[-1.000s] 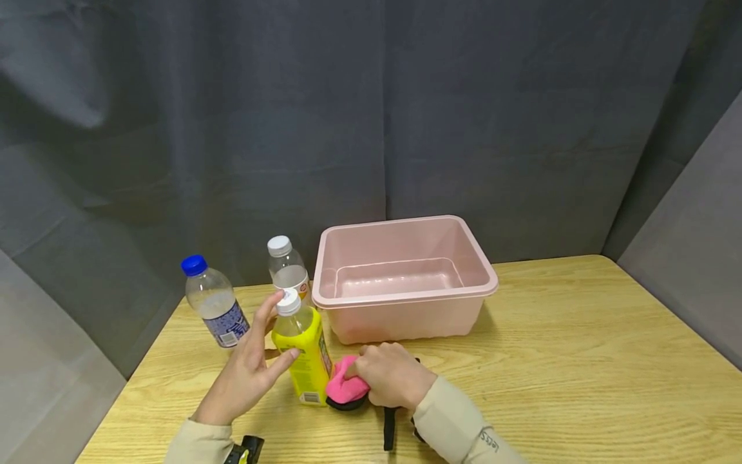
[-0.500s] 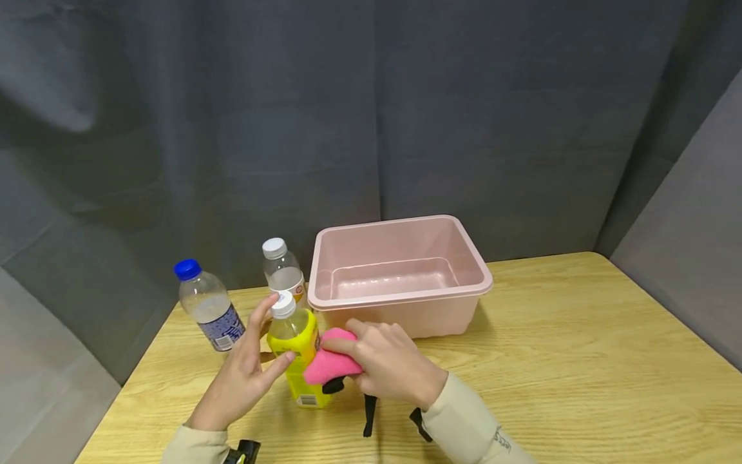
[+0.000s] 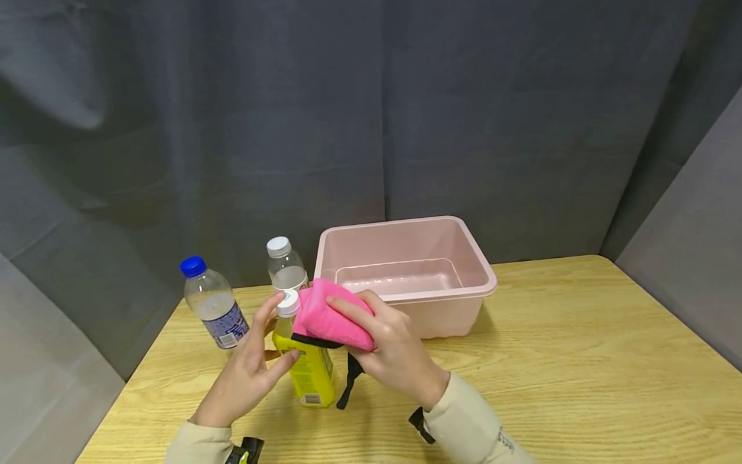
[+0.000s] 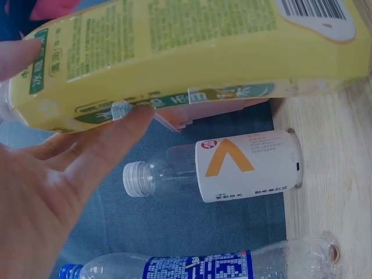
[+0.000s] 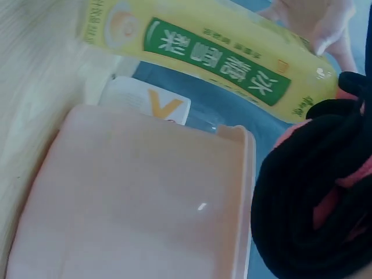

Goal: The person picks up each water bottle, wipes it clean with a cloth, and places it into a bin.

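1. My left hand [image 3: 243, 374] steadies the yellow bottle [image 3: 313, 377], thumb to one side and fingers to the other, spread as wide as its body; I judge this keeps it upright on the tabletop [image 3: 568, 361].
2. My right hand [image 3: 400, 348] has its fingers closed on the pink cloth [image 3: 336, 316], at the bottle's one o'clock. It is held high, probably to bring its black edge level with the bottle's neck; whether they touch, I cannot tell. A black strap [image 3: 350, 380] dangles below.
3. From the yellow bottle, the pink tub [image 3: 429, 316] sits at two o'clock; inside I see only bare plastic.
4. A white-capped bottle [image 3: 288, 274] stands near twelve, a blue-capped bottle [image 3: 220, 309] at ten. All three are capped; I cannot tell how full.
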### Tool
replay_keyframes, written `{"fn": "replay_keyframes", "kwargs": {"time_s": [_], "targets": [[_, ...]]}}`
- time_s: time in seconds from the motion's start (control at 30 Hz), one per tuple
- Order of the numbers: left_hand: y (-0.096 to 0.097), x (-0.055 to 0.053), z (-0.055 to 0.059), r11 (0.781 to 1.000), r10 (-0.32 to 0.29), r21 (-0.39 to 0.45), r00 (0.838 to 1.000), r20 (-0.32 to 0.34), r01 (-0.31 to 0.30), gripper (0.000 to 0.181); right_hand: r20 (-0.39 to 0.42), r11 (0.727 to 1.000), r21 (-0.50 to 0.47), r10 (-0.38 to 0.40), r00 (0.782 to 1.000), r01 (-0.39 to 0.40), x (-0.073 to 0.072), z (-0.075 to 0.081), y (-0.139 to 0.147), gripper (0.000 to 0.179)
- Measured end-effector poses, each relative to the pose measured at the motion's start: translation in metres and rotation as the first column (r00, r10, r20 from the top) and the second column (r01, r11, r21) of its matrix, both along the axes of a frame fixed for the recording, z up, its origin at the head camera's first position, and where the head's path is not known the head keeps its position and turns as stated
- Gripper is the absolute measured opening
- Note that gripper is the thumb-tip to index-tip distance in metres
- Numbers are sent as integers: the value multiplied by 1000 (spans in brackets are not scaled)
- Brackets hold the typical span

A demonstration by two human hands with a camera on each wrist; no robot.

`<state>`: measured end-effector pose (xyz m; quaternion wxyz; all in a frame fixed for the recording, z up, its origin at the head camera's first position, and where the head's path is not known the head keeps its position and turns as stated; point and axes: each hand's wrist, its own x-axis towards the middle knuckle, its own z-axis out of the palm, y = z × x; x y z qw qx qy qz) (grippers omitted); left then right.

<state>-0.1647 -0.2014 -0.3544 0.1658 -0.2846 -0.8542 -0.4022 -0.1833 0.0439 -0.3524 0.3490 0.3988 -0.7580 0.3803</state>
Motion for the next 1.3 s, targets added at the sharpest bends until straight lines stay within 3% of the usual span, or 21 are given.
{"fn": "replay_keyframes", "kwargs": {"time_s": [0.33, 0.6, 0.73, 0.93, 1.03, 1.3], "targets": [[-1, -1, 0, 1000, -3, -4, 1000, -30, 2, 89, -2, 988, 144, -57, 998, 56, 1, 0, 1, 55], [0, -2, 0, 1000, 0, 9, 1000, -3, 0, 88, 44, 940, 336, -73, 996, 54, 1, 4, 10, 42], [0, -3, 0, 1000, -7, 13, 1000, 0, 7, 88, 128, 873, 487, -92, 987, 18, 0, -2, 10, 36], [0, -2, -1, 1000, -7, 8, 1000, -20, 7, 88, 224, 685, 728, -192, 955, -33, -1, -23, 1, 35], [1, -2, -1, 1000, -13, 2, 999, -31, 13, 89, 222, 620, 784, -234, 947, -30, 1, -31, -1, 38], [2, -3, 0, 1000, -29, 4, 999, -39, 29, 90, 200, 602, 798, -240, 950, -16, 1, -32, 0, 40]]}}
